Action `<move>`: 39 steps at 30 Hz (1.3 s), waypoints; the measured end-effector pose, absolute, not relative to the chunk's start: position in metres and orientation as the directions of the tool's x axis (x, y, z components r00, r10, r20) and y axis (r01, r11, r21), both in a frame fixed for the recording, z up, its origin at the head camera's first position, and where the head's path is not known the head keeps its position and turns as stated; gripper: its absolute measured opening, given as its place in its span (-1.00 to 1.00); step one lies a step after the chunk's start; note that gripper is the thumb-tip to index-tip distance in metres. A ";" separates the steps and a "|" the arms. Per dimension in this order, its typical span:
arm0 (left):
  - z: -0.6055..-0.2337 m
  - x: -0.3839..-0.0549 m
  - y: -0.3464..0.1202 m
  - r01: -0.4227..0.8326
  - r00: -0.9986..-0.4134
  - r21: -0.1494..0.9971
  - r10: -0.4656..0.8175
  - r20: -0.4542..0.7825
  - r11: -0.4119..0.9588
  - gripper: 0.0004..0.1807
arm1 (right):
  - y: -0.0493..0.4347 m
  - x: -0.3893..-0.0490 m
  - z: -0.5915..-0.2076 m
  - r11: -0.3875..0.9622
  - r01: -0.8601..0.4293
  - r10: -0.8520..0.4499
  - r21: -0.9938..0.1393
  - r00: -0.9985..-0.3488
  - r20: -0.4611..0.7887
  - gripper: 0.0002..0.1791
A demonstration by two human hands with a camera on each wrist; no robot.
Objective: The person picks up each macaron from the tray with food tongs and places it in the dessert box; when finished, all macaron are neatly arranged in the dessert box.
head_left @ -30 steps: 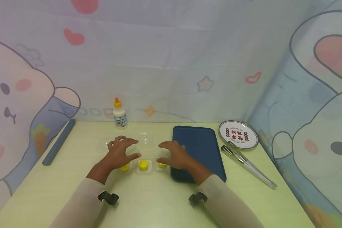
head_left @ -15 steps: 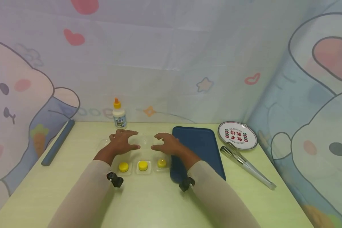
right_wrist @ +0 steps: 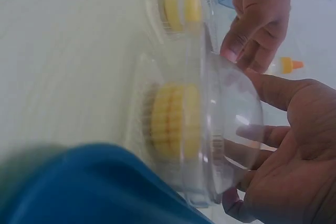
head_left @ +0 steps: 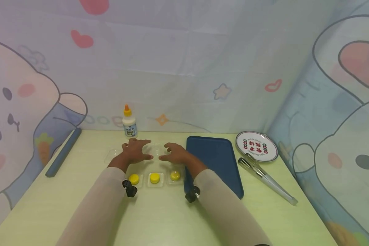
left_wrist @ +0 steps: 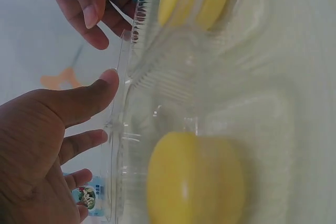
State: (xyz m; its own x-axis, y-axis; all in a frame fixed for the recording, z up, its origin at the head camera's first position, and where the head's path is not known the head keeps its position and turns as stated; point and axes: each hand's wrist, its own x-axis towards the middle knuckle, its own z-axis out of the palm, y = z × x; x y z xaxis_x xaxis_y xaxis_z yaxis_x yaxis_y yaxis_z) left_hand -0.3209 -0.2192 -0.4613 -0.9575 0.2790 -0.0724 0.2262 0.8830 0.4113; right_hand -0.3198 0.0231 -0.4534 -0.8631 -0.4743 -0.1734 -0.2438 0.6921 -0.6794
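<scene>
Three yellow macarons sit in a row of clear plastic boxes: a left macaron (head_left: pixel 134 179), a middle macaron (head_left: pixel 154 177) and a right macaron (head_left: pixel 175 175). A clear dome (right_wrist: pixel 239 114) stands over the right one. Behind the row lies a clear lid (head_left: pixel 155 149), between my two hands. My left hand (head_left: pixel 134 152) is at its left with thumb and fingers spread. On the right, my right hand (head_left: pixel 176 154) has its fingers loosely bent and apart, pointing towards the left hand. Whether either hand touches the lid I cannot tell.
Another clear lid (head_left: pixel 112 155) lies at the left. A dark blue tray (head_left: pixel 213 160) is under the right forearm's side. Further right are a printed plate (head_left: pixel 256 146) and metal tongs (head_left: pixel 267 177). A glue bottle (head_left: pixel 130 124) stands at the back; a blue-grey roll (head_left: pixel 63 152) lies far left.
Both hands have moved forward and closer together, from over the macaron row to the clear lid behind it. The left and right macarons have come into view from under the hands.
</scene>
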 end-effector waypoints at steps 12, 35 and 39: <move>-0.468 -0.322 -0.215 0.232 -0.961 0.401 0.274 -0.048 0.886 -0.20 | 0.018 -0.322 -0.464 0.666 -0.234 -0.482 -0.708 -0.860 -0.169 -0.18; -0.462 -0.315 -0.205 0.435 -0.898 0.623 0.362 0.250 0.650 -0.08 | 0.023 -0.327 -0.466 0.469 -0.238 -0.300 -0.850 -0.949 0.100 -0.26; -0.458 -0.312 -0.205 0.413 -0.904 0.666 0.367 0.218 0.621 -0.08 | 0.028 -0.325 -0.464 0.391 -0.241 -0.358 -0.888 -0.929 0.095 -0.35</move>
